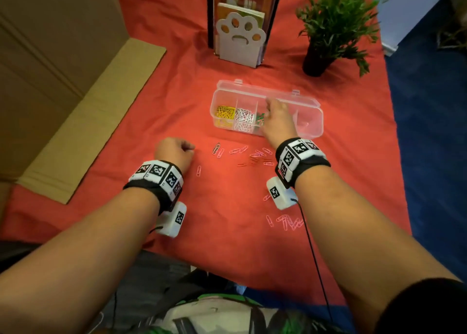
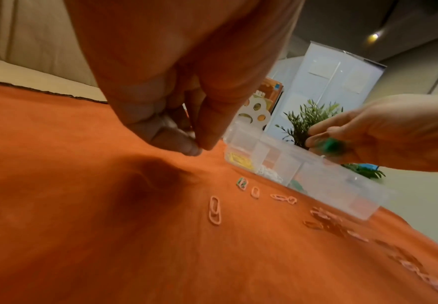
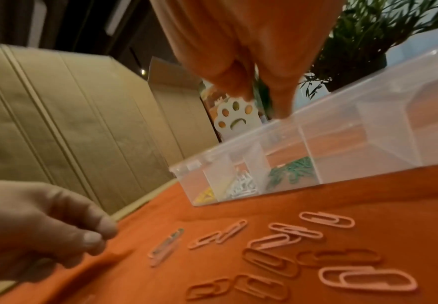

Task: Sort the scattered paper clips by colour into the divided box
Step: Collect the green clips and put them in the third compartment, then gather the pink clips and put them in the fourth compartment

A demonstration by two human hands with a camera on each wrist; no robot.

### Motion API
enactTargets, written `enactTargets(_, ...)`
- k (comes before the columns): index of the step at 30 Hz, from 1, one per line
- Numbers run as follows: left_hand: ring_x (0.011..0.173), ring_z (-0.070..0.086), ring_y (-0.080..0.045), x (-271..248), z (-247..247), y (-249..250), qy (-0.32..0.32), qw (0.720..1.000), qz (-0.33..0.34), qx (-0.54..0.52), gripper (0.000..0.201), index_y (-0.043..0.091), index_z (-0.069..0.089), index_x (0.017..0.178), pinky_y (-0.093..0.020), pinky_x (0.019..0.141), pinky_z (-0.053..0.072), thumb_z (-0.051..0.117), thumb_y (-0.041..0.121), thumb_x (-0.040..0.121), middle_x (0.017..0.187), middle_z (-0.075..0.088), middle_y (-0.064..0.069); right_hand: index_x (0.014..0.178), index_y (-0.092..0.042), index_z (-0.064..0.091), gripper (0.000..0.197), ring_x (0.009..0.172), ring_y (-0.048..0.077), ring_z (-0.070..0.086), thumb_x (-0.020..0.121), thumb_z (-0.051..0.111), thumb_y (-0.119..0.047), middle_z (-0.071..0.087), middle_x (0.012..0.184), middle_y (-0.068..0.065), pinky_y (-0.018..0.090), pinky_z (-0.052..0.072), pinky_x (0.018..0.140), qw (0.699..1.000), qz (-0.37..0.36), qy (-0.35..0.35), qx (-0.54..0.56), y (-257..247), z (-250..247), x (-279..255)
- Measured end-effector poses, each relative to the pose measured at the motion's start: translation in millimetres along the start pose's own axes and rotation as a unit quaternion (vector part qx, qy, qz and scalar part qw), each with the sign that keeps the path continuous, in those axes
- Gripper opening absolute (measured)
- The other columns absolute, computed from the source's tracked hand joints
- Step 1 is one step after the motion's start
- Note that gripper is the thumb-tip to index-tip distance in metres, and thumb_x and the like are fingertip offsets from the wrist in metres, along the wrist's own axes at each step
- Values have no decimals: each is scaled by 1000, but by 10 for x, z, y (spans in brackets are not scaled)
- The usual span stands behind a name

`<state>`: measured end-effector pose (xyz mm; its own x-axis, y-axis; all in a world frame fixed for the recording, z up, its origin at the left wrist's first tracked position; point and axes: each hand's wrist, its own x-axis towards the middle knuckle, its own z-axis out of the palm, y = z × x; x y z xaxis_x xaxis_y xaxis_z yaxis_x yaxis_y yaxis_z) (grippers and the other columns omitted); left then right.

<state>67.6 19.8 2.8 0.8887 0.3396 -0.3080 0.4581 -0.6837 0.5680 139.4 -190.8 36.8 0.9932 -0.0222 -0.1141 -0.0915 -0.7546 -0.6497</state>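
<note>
A clear divided box [image 1: 314, 129] lies open on the red cloth, holding yellow clips [image 1: 224, 113], white clips [image 1: 243, 120] and green clips [image 1: 260, 117] in separate compartments. My right hand [image 1: 271, 107] hovers over the green compartment and pinches green paper clips [image 2: 329, 145] in its fingertips. My left hand [image 1: 188, 149] hangs just above the cloth, left of the box, with its fingers curled into a fist and nothing visible in it. Several pink clips [image 1: 255, 154] and red clips [image 1: 254, 162] lie scattered in front of the box. More pink clips [image 1: 288, 222] lie nearer to me.
A paw-shaped bookend with books [image 1: 241, 40] and a potted plant [image 1: 328, 30] stand behind the box. Cardboard [image 1: 88, 119] lies along the cloth's left side. The cloth ends at blue floor [image 1: 429, 157] on the right. One clip with green on it [image 1: 216, 148] lies beside the left hand.
</note>
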Motion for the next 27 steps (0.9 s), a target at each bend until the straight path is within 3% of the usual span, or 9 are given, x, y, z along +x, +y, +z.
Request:
enactTargets(3,97,64,-26,18,53,9,-30,999,19,18,18,14,72,96,-27,82,46,63,18,80,100,72,-10,135,-6,45,60,124,29,47,78,39,14,46,136,16,30,37,104,999,6,-33,-30,-34,41,12)
enactTargets(6,95,65,-23,66,137,69,-49,998,41,11,18,17,72,95,-24,80,44,64,22,80,98,73,-7,124,-8,56,59,114,24,54,73,42,17,53,124,12,24,41,96,999,-28,37,-15,-73,58,-48)
enactTargets(9,92,66,-22,112,216,172,-56,996,66,7,17,18,73,93,-22,77,43,66,25,79,96,73,-7,103,-5,66,47,99,27,58,71,41,18,57,105,14,31,48,87,992,-99,75,1,-63,171,-163)
enactTargets(12,93,66,-23,143,296,219,-64,993,93,25,21,18,72,95,-22,74,43,68,27,77,96,73,-6,99,-4,68,41,97,30,58,72,44,15,59,100,16,33,47,84,990,-137,-7,-38,28,337,-325)
enactTargets(16,92,66,-26,156,343,197,-80,988,121,47,18,18,73,93,-28,79,48,66,23,77,95,73,-8,112,-7,65,47,104,33,53,73,48,10,55,102,17,36,45,89,976,-123,-110,-141,240,533,-467)
enactTargets(21,94,65,-29,152,306,130,-90,985,133,62,22,16,72,93,-31,83,50,61,11,75,97,72,-11,112,-7,65,49,107,35,53,71,47,11,58,106,18,35,44,93,991,-3,-1,-137,543,400,-488)
enactTargets(24,100,63,-29,162,306,146,-90,983,148,68,27,18,71,100,-30,87,48,58,12,77,105,69,-11,106,-3,67,39,104,36,55,76,46,10,59,103,20,35,46,90,988,-1,37,-149,621,353,-454)
enactTargets(27,101,59,-31,151,322,193,-91,976,170,101,23,17,70,102,-32,88,48,60,16,81,106,62,-14,100,0,66,24,102,35,54,84,48,1,57,102,19,36,47,87,986,-29,18,-163,554,439,-426)
